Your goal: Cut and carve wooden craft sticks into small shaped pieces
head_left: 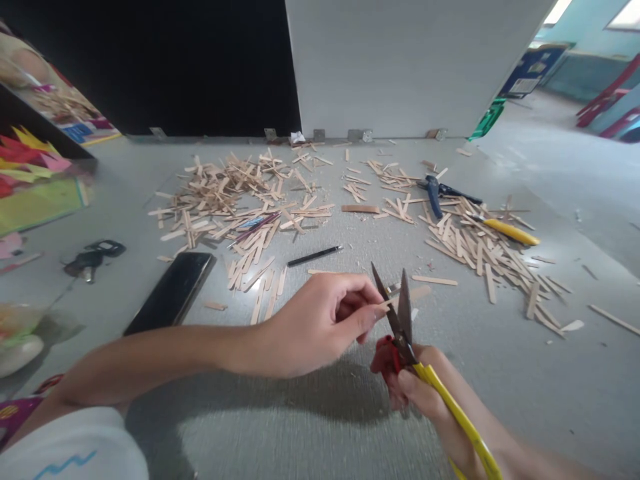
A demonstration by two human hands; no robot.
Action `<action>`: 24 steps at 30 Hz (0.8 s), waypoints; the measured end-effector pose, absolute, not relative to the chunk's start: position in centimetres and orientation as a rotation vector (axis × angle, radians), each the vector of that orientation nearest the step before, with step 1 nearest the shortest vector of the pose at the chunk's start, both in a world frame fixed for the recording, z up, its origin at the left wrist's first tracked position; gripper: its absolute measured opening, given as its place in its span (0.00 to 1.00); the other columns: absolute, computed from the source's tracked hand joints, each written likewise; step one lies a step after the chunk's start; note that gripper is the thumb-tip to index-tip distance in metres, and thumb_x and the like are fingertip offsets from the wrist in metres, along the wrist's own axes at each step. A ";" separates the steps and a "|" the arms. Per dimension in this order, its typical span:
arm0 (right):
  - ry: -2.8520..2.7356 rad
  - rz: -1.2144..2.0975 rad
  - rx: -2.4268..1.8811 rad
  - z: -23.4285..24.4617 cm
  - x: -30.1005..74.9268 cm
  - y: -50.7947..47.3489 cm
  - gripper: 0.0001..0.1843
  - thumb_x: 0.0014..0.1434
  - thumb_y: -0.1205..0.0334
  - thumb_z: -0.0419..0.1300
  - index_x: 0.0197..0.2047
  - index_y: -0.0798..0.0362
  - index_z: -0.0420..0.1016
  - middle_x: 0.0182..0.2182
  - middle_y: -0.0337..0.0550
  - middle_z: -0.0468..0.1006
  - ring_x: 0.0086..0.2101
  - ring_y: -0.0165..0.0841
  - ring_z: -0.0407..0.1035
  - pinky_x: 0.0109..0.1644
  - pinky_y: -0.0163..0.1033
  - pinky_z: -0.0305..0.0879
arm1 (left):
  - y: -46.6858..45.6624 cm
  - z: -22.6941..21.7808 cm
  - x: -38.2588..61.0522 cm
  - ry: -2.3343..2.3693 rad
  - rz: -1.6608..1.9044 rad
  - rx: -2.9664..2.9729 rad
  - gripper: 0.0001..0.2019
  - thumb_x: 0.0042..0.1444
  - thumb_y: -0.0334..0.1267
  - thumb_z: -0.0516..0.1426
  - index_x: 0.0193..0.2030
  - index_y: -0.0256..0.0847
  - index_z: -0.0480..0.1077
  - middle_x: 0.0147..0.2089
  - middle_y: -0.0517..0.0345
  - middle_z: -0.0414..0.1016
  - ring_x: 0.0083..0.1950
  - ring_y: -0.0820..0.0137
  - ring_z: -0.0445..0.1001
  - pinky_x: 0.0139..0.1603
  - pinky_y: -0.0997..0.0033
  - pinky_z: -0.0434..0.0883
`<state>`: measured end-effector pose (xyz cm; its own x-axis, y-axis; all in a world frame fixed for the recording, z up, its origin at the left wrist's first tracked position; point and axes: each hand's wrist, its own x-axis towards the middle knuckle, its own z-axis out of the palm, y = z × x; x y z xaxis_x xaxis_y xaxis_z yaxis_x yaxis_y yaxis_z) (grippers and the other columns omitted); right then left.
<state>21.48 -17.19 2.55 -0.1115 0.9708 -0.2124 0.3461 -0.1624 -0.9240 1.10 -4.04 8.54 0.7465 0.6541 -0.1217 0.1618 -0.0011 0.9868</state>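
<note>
My left hand (325, 317) is closed in a pinch on a wooden craft stick (416, 293), whose far end sticks out past the scissors. My right hand (425, 387) grips the yellow-handled scissors (404, 313), with red at the grip near the fingers. The blades point away from me, parted in a narrow V, and the stick passes between them. Just beyond my hands lies a black pencil or pen (314, 256). Another loose stick (435, 281) rests flat to the right of the blades.
Piles of craft sticks lie back left (225, 183) and right (480, 257). Dark-blue-handled pliers (434, 195) and a yellow-handled tool (510, 231) rest on the right pile. A phone (173, 290) and keys (93, 259) lie left. A black and white panel (400, 73) stands behind.
</note>
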 end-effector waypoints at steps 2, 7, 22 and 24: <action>-1.492 1.277 -1.544 2.8 21.5 -17.0 0.27 0.72 0.33 0.54 0.40 0.49 0.75 0.33 0.43 0.77 0.32 0.36 0.68 0.37 0.41 0.72 | -4.0 8.5 1.2 0.696 0.424 1.539 0.10 0.72 0.39 0.58 0.39 0.38 0.72 0.28 0.63 0.70 0.27 0.76 0.67 0.28 0.77 0.65; -1.506 1.302 -1.538 4.0 21.0 -15.8 0.31 0.71 0.31 0.52 0.36 0.50 0.75 0.28 0.40 0.73 0.28 0.34 0.64 0.31 0.38 0.67 | -3.5 8.4 1.0 0.742 0.509 1.623 0.10 0.73 0.40 0.56 0.40 0.39 0.69 0.28 0.63 0.69 0.28 0.75 0.68 0.27 0.76 0.64; -1.688 0.263 -2.444 4.1 28.0 -7.6 0.12 0.61 0.53 0.61 0.27 0.46 0.69 0.23 0.49 0.77 0.26 0.43 0.73 0.31 0.42 0.58 | 4.7 6.4 0.2 1.119 0.063 2.255 0.06 0.63 0.38 0.63 0.36 0.39 0.73 0.30 0.57 0.71 0.25 0.71 0.63 0.29 0.69 0.54; -1.689 0.252 -2.542 3.7 28.4 -7.1 0.07 0.60 0.57 0.61 0.30 0.48 0.72 0.29 0.55 0.82 0.31 0.48 0.77 0.33 0.43 0.61 | 5.2 5.7 0.2 1.112 -0.048 2.299 0.04 0.61 0.35 0.65 0.38 0.37 0.75 0.34 0.52 0.75 0.28 0.68 0.68 0.31 0.69 0.56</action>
<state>28.40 -7.13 3.71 0.3788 0.9208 -0.0931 0.9078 -0.3893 -0.1563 0.19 5.16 5.74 0.6520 0.7077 -0.2722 0.7285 -0.4852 0.4835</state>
